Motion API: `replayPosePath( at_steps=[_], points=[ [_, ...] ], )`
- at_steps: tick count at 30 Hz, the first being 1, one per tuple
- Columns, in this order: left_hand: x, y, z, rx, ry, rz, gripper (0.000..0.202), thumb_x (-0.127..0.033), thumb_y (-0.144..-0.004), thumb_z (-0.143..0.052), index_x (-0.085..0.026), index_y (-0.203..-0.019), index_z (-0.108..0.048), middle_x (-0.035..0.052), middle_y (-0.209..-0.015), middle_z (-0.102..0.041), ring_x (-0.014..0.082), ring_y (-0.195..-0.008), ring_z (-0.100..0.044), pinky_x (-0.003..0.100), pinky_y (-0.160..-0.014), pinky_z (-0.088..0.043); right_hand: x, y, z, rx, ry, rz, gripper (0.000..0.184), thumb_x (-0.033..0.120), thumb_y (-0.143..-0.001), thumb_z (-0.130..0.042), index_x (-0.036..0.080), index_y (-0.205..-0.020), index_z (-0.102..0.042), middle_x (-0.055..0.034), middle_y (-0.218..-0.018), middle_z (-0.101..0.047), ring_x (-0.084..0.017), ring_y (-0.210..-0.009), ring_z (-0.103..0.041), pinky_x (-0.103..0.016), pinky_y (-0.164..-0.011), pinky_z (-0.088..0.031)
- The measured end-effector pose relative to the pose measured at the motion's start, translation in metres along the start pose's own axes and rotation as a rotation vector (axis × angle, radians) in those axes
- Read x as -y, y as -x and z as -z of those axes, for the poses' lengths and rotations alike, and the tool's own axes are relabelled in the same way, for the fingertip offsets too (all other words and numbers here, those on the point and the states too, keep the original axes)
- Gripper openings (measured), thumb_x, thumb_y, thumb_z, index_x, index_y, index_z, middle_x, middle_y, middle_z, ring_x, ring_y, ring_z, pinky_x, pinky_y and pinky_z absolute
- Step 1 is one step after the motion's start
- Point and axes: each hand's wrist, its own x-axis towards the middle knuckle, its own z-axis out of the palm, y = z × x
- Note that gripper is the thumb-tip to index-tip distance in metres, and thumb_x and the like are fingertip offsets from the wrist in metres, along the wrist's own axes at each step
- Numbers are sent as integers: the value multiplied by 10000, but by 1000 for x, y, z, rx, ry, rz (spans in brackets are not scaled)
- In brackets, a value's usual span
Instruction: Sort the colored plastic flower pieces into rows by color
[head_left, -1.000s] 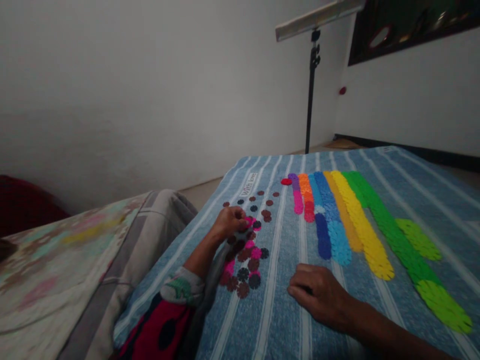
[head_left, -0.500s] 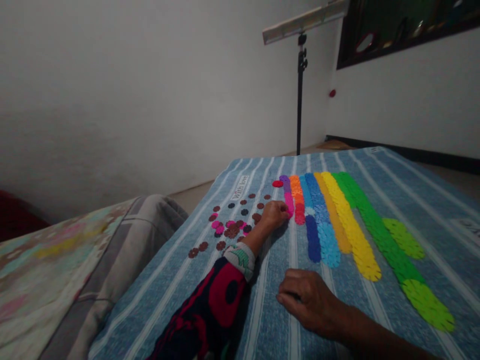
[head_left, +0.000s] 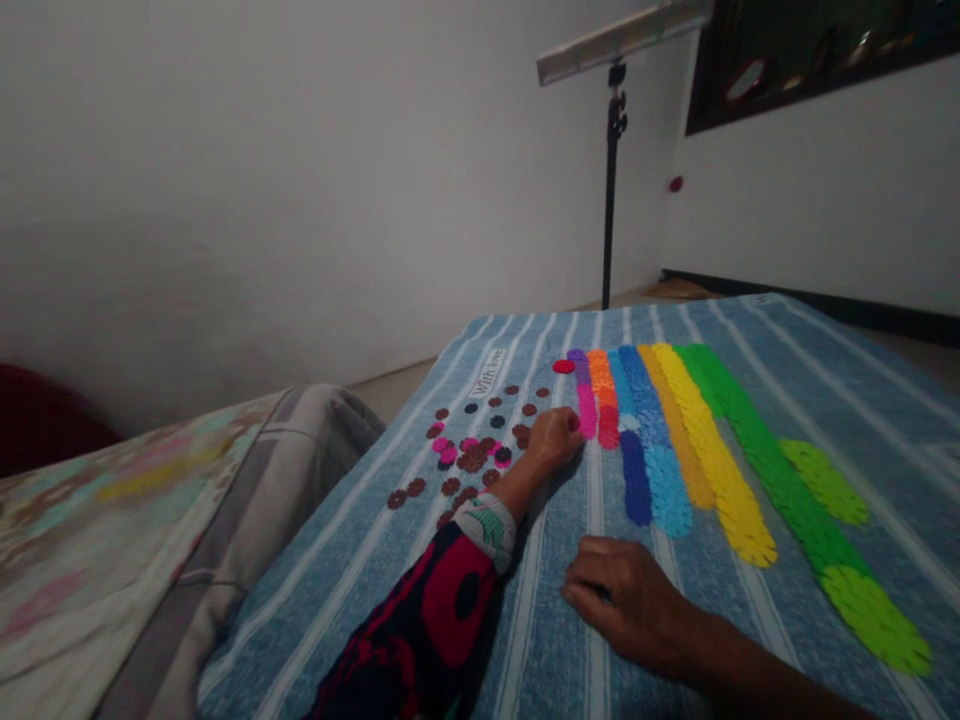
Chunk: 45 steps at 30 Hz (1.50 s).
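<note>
Since the frame from a second ago, the left hand (head_left: 556,437) has crossed from the scattered discs (head_left: 472,459) to the near end of the purple-and-pink row (head_left: 586,408). Its fingers are bent together, with the tips at the left edge of that row's pink end; I cannot tell whether a disc is pinched between them. Nearer the camera, the right hand (head_left: 628,592) rests on the striped cloth (head_left: 544,600), loosely curled with a dark gap by the thumb; what it may enclose is hidden. Brown, pink and dark discs lie loose left of the left hand, some overlapping, below the "With love" lettering (head_left: 489,373). A small red pile (head_left: 563,367) sits just beside the purple end. Rightward run the orange-and-red row (head_left: 601,385), two blue rows (head_left: 655,425), an amber row (head_left: 677,430), a yellow row (head_left: 711,460), a long green row (head_left: 780,490) ending in lime, and a short lime row (head_left: 825,482).
</note>
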Motion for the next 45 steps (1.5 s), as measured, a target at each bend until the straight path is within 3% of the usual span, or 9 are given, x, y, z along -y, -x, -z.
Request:
replayPosePath(
  at_steps=[6,11,16,21,25,30,35,41,45],
  points=[
    [-9,5,-4,10,-39,4,221,-131,-768,-578,-156,-942,-713,75,-930,-728,181,-869,-642,270,-762,-459,-1,3,0,34,10,-14,266,176,-896,-494,168,-644,-583,-8,-662,-572,-111,-652,-562,-238,-609,-357],
    [7,15,7,-14,-74,35,229,-154,-781,-565,-170,-951,-717,72,-960,-730,185,-885,-644,274,-772,-461,-3,4,-2,45,27,-4,282,181,-908,-486,167,-639,-571,-7,-660,-571,-111,-647,-557,-239,-602,-356],
    [56,31,43,0,-130,83,191,-155,-784,-564,-172,-862,-738,63,-902,-736,177,-862,-648,265,-795,-456,-5,6,-4,37,38,1,293,193,-916,-473,175,-643,-577,-5,-657,-564,-114,-639,-558,-249,-602,-363],
    [119,48,90,-75,-231,355,142,-176,-746,-631,-191,-827,-747,61,-902,-741,196,-884,-651,259,-755,-440,-6,7,-6,14,43,7,292,202,-920,-464,185,-652,-580,-3,-654,-564,-117,-636,-563,-253,-598,-369],
    [156,61,108,-120,-215,456,107,-219,-743,-659,-171,-785,-745,80,-869,-739,206,-866,-651,255,-710,-422,-8,7,-7,26,69,-2,301,211,-925,-464,184,-641,-561,-2,-657,-561,-115,-640,-562,-255,-604,-370],
    [175,64,104,-148,-131,499,150,-292,-748,-674,-157,-741,-741,79,-762,-718,194,-762,-638,261,-635,-386,-9,7,-7,50,74,-5,312,221,-931,-456,177,-637,-552,-6,-660,-563,-116,-643,-567,-254,-602,-366],
    [179,61,97,-168,-37,512,90,-232,-679,-712,-165,-623,-692,16,-586,-624,158,-638,-585,256,-581,-352,-8,8,-7,42,76,-5,330,221,-938,-440,179,-624,-532,-1,-647,-548,-112,-633,-555,-255,-595,-359],
    [183,64,92,-196,68,524,142,-142,-653,-690,-162,-556,-587,-31,-516,-533,114,-564,-520,225,-533,-331,-8,8,-8,37,80,-5,323,218,-939,-447,184,-630,-535,-1,-656,-551,-119,-643,-559,-262,-605,-364],
    [182,65,91,-198,104,518,143,-227,-665,-710,-165,-588,-607,-32,-519,-531,114,-555,-503,229,-526,-327,-8,9,-7,35,64,1,321,223,-936,-456,186,-629,-542,-1,-653,-547,-122,-642,-558,-262,-606,-368]
  ],
)
